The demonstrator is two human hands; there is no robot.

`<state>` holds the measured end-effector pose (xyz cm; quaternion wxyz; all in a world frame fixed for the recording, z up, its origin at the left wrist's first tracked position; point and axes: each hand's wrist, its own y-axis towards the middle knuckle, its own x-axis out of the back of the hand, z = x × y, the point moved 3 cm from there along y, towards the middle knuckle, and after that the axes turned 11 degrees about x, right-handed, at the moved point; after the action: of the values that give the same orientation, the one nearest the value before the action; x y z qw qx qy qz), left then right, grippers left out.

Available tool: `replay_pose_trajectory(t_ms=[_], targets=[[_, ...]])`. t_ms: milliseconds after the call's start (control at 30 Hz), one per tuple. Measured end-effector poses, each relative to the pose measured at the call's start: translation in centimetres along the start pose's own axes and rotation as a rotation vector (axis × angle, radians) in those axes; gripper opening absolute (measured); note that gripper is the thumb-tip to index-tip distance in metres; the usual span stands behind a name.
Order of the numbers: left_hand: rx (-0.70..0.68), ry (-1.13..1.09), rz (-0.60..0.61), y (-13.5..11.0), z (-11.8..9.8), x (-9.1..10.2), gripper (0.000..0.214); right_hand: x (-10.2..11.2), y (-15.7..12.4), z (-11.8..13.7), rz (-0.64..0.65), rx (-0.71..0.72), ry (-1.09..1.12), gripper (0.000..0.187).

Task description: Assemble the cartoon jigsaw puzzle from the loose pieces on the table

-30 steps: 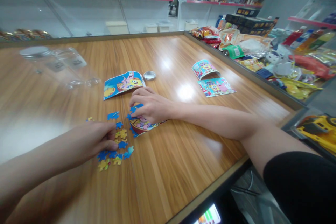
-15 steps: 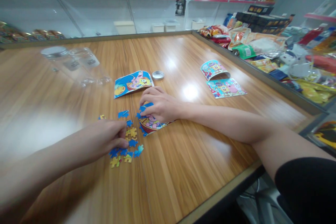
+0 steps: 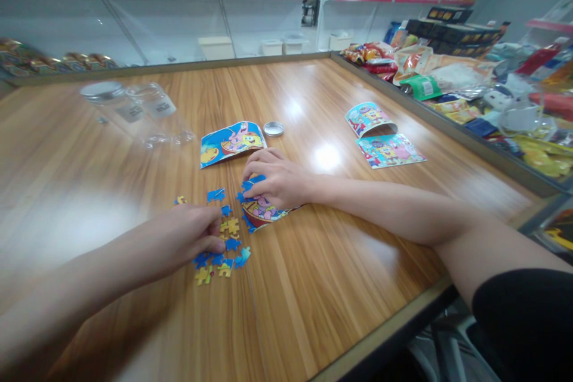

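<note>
Head view: loose pieces point(image 3: 232, 244) lie by left hand point(image 3: 197, 230), puzzle point(image 3: 263, 211) under right hand point(image 3: 282, 179).

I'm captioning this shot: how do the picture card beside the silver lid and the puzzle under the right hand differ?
The picture card bows up, while the puzzle lies flat. The picture card has smooth edges; the puzzle's left edge is jagged. The right hand covers part of the puzzle, whereas the picture card is almost fully visible. Both show blue-and-pink cartoon artwork.
</note>
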<state>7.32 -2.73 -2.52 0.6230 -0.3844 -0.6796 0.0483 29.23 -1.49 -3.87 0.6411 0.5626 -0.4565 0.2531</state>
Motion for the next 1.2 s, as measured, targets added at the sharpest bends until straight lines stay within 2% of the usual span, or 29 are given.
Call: replay_pose_trajectory(t_ms=[267, 533, 867, 1200], targets=[[0.009, 0.005, 0.031, -0.03, -0.25, 0.18, 0.021, 0.01, -0.20, 0.05, 0.000, -0.015, -0.013, 0.020], [0.009, 0.008, -0.023, -0.08, -0.24, -0.01, 0.021, 0.03, -0.27, 0.03, 0.015, -0.018, -0.010, 0.022], [-0.006, 0.024, -0.018, 0.19, 0.13, -0.16, 0.022, -0.20, -0.15, -0.04, 0.029, -0.025, -0.001, 0.023], [0.017, 0.053, -0.048, -0.35, -0.33, 0.20, 0.020, -0.01, -0.13, 0.13, -0.007, -0.008, 0.002, 0.020]])
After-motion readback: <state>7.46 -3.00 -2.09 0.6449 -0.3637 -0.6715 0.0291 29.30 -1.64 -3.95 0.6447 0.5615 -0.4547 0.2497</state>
